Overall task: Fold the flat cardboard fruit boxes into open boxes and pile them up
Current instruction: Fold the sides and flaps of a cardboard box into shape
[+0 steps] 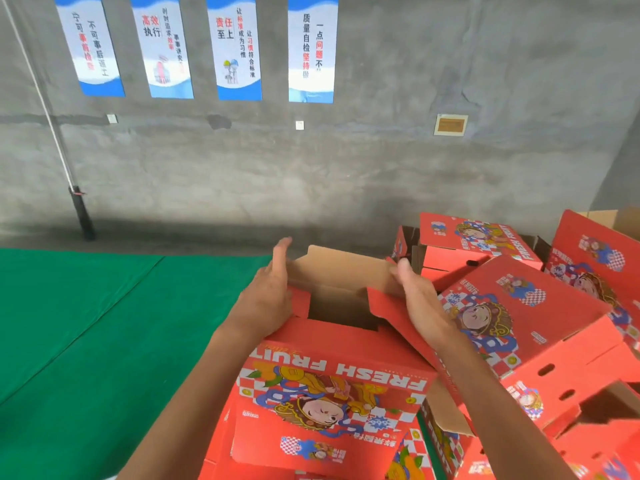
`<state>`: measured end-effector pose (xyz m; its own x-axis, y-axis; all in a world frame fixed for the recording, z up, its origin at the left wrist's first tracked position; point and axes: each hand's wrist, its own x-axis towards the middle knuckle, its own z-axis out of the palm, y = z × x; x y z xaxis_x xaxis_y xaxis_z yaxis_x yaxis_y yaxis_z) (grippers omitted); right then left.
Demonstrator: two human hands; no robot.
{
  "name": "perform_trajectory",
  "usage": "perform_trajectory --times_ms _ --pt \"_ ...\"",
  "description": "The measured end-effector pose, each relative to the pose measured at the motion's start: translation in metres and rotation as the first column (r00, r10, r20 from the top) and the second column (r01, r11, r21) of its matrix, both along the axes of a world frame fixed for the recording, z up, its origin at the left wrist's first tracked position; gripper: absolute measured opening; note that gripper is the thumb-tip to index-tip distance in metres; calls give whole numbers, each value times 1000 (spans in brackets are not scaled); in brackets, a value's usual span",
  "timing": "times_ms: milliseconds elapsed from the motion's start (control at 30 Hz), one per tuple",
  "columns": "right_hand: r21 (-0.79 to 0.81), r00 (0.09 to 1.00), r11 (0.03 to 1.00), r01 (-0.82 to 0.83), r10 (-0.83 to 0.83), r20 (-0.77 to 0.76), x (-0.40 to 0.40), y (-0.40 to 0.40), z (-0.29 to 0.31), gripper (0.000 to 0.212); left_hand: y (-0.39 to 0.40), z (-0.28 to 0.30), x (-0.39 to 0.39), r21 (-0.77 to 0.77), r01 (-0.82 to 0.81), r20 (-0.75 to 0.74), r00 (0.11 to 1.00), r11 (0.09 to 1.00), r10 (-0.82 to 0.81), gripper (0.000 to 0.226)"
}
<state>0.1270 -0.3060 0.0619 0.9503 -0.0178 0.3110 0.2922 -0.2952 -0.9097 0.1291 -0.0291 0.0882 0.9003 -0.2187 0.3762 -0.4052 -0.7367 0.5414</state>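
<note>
A red "FRESH FRUIT" cardboard box (332,386) stands half-formed in front of me, its brown inside showing at the top. My left hand (268,296) presses flat against the box's left end with straight fingers. My right hand (420,299) lies flat on the red flap at the box's right side, fingers straight. A brown end flap (339,268) stands up between the two hands.
A heap of folded red fruit boxes (526,317) fills the right side, reaching back to the grey concrete wall (311,174). Green matting (86,323) covers the floor at the left. A black pole (81,213) leans at the wall's foot.
</note>
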Motion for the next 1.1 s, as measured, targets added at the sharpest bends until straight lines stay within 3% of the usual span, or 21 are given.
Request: perform_trajectory --times_ms 100,167,200,300,400,467,533,667,800,867,967,1033,1100 --pt "79 999 997 -22 20 26 -15 0 0 59 9 -2 4 -61 24 76 997 998 -19 56" --pt "57 985 993 -101 92 145 -26 5 4 23 12 -4 5 -62 27 101 995 998 -21 42" --pt "43 977 989 -142 132 169 -29 7 6 17 12 -5 5 -49 31 105 994 998 -26 35" --pt "-30 970 980 -196 198 141 -31 3 5 27 11 -5 9 -118 76 37 997 990 -72 30" --pt "-291 978 936 -199 207 -4 -26 -4 3 46 4 -3 12 -231 106 -140 980 967 -141 42" --pt "-390 971 889 -239 223 -86 -24 -9 2 58 -3 -4 13 -13 111 -164 980 994 -112 57" --pt "-362 961 890 -276 243 -133 -22 -12 1 66 -7 -4 13 263 72 -166 986 962 -28 81" --pt "-570 981 804 -171 86 -173 -10 -10 -7 84 -15 -7 19 414 8 -150 987 910 59 105" --pt "-760 992 649 -29 -74 -101 7 2 -11 93 -22 -14 31 563 -53 -114 983 825 141 105" --pt "-757 989 653 36 -132 -68 9 6 -14 83 -21 -17 35 548 -53 -93 988 835 124 88" --pt "-561 958 795 232 -287 -11 15 3 -15 70 -18 -18 42 522 -61 -96 987 851 130 72" --pt "-408 903 857 314 -402 -149 16 -6 -8 70 -12 -13 49 526 -80 -164 967 847 193 80" --pt "-303 824 916 265 -378 -423 12 -18 -5 66 -2 -9 57 504 -120 -219 940 856 260 91"
